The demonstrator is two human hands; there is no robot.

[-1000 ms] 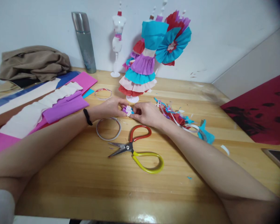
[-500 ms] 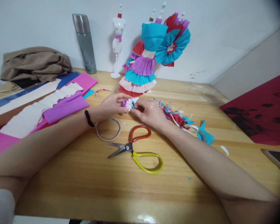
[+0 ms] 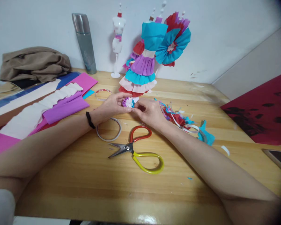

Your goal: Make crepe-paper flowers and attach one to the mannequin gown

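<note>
A small paper flower (image 3: 129, 102) in purple, white and blue is held between both hands near the middle of the table. My left hand (image 3: 113, 104) grips its left side with thumb and fingers. On the flower's right edge, my right hand (image 3: 150, 112) pinches with thumb and index finger. Scissors (image 3: 128, 147) with a red and a yellow handle lie with blades parted, nearer to me. A tape ring (image 3: 109, 140) rests under my left wrist. Just behind the hands stands a dress form (image 3: 144, 65) in tiered blue, purple, pink and red paper.
Folded coloured papers (image 3: 65, 109) and a brown cloth (image 3: 35, 64) lie left. A bottle (image 3: 85, 47) and bare white mannequin (image 3: 117, 34) stand at the back. Paper scraps (image 3: 178, 118) lie right, with a phone (image 3: 277, 159) at the right edge.
The flower has turned slightly, showing more of its purple part. My left thumb has shifted a little along its lower edge; both hands stay in nearly the same place.
</note>
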